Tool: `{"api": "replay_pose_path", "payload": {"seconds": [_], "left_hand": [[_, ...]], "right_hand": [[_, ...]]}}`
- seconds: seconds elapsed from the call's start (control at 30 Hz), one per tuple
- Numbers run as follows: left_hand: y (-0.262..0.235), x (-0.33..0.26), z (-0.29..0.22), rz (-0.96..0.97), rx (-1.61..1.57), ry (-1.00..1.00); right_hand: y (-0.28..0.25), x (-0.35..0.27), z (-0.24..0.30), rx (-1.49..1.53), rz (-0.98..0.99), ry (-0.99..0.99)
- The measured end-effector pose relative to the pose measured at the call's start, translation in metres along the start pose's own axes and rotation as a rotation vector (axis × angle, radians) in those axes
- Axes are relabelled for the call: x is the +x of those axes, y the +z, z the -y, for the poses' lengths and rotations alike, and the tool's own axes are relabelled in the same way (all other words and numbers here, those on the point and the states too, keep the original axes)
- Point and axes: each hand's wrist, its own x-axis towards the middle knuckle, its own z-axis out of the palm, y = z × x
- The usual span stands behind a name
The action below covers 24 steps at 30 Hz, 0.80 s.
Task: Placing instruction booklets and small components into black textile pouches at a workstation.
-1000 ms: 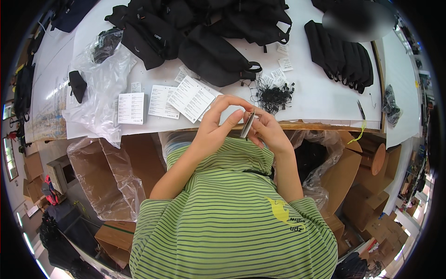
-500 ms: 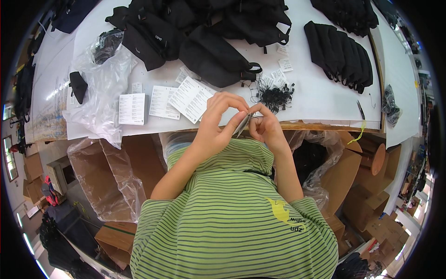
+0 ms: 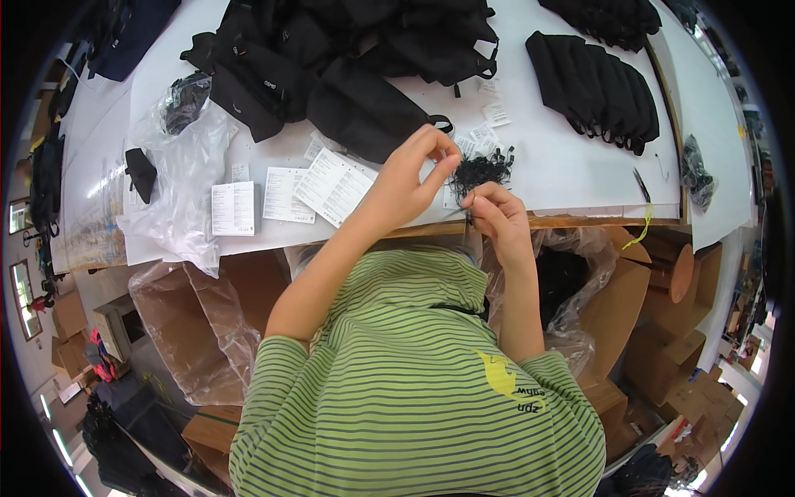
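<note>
My left hand (image 3: 421,170) is over the table's near edge. Its thumb and fingers pinch together beside a tangle of thin black cords (image 3: 480,170); what they hold is too small to make out. Lower and to the right, my right hand (image 3: 503,217) closes thumb and forefinger on a thin dark piece that looks edge-on, so its kind does not show. White printed cards (image 3: 335,184) lie left of my left hand, some overlapping. Small white tags (image 3: 495,114) are spread behind the cords. A black pouch (image 3: 364,108) lies just beyond my left hand.
Black pouches heap at the back, with a neat row of pouches (image 3: 592,91) at right. A clear plastic bag (image 3: 178,174) lies at left. Thread snips (image 3: 642,186) with a yellow cord rest near the right edge. Lined cardboard boxes (image 3: 186,331) stand below the table.
The hands have moved apart: my left has risen toward the cords, my right has shifted slightly right. The grey tag seen between them earlier no longer shows its face.
</note>
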Motion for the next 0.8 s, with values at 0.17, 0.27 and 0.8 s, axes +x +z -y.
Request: {"api": "replay_pose_path", "payload": {"seconds": [0.17, 0.27, 0.8], "left_hand": [[0.006, 0.041, 0.053, -0.192, 0.812, 0.219], [0.007, 0.045, 0.063, 0.011, 1.231, 0.111], [-0.036, -0.086, -0.043, -0.475, 0.476, -0.229]], "right_hand": [[-0.011, -0.001, 0.004, -0.029, -0.080, -0.058], [-0.015, -0.006, 0.004, -0.010, -0.093, -0.056], [0.076, 0.013, 0.004, -0.680, 0.119, -0.326]]}}
